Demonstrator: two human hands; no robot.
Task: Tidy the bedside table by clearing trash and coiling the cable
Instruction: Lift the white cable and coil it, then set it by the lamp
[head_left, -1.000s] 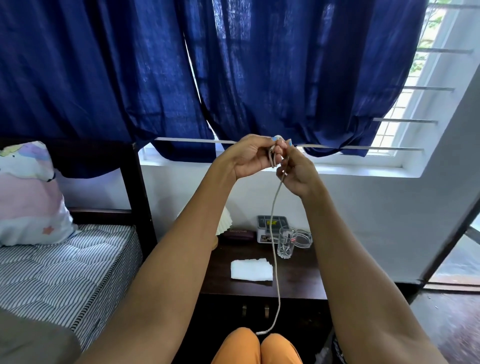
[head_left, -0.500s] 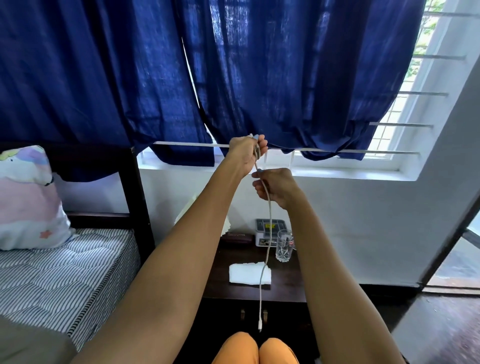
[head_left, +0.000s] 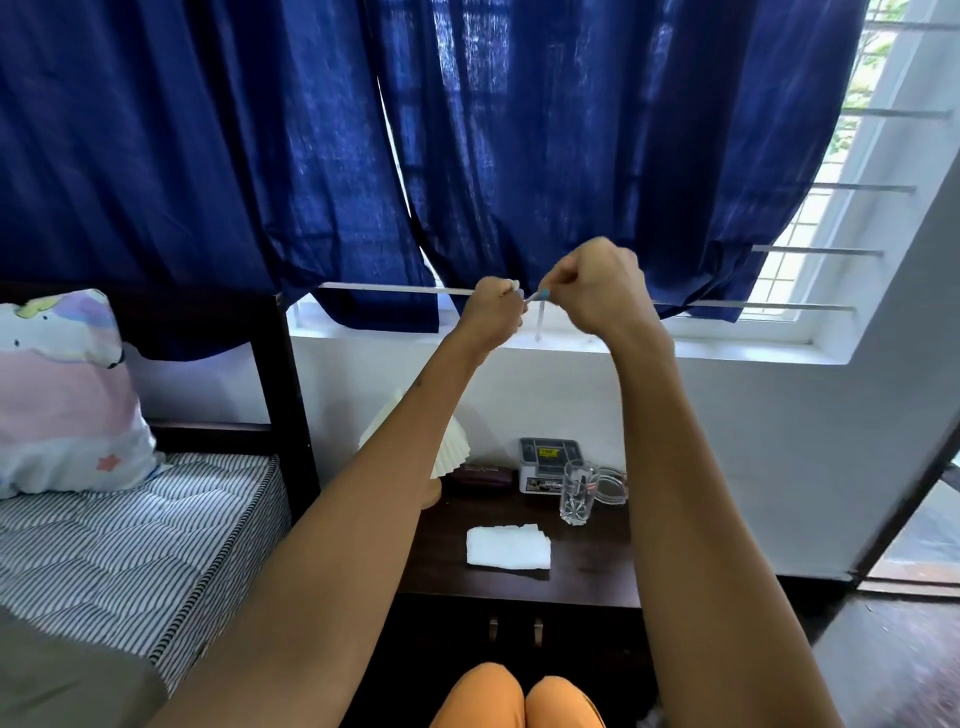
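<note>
Both my hands are raised in front of the blue curtain, well above the dark bedside table. My left hand is a fist around the gathered white cable, most of which is hidden inside it. My right hand pinches the cable right beside the left hand; a short free end hangs down between the two hands. A white folded tissue lies flat in the middle of the table.
On the table's back edge stand a pleated white lamp, a dark case, a small grey box, a drinking glass and a glass ashtray. A bed with a striped mattress is on the left.
The long dangling length of cable has been drawn up into my hands; only a short end hangs now. My right hand rose from below the left to beside it.
</note>
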